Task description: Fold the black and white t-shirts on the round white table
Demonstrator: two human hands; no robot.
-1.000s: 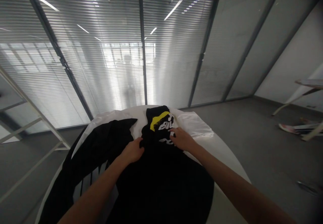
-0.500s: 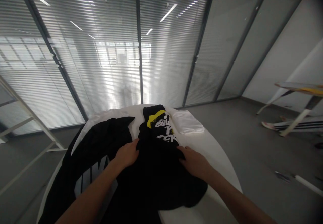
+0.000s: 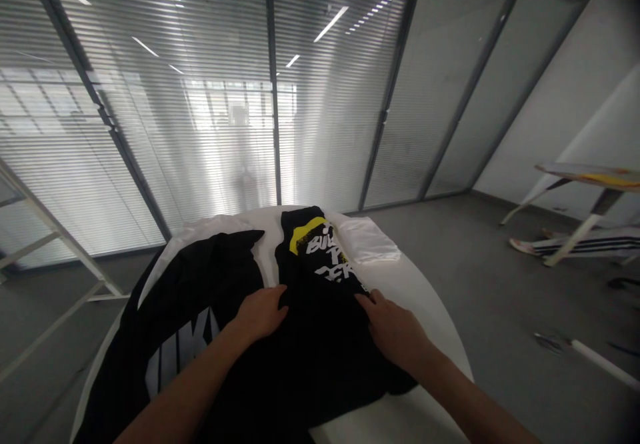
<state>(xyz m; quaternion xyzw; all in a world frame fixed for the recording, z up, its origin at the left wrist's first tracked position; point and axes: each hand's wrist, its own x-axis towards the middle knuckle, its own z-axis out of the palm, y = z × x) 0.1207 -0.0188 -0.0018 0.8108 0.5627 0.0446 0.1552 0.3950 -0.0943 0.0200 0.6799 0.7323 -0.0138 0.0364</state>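
you have two hands on the work, well apart from each other. two black garments lie before you on one round white table [image 3: 440, 317], with two areas of white cloth at its far side. the printed garment [image 3: 320, 337] lies at the table's middle and runs up toward 12 o'clock; it is soft, matte fabric with one yellow arc and chunky white lettering near its narrow far end. your left hand [image 3: 263, 312] rests at its 10 o'clock edge, fingers bent; your right hand [image 3: 397, 331] lies on its 2 o'clock edge, thumb inward. you cannot tell from here whether either hand pinches the fabric. the other black garment [image 3: 215, 264], with large angular grey letters, spreads at 9 to 10 o'clock, partly behind your left forearm. the rumpled white cloth [image 3: 220, 223] shows behind it at 11 o'clock. the folded white cloth [image 3: 373, 241], roughly rectangular and thin-looking, lies at 1 o'clock.
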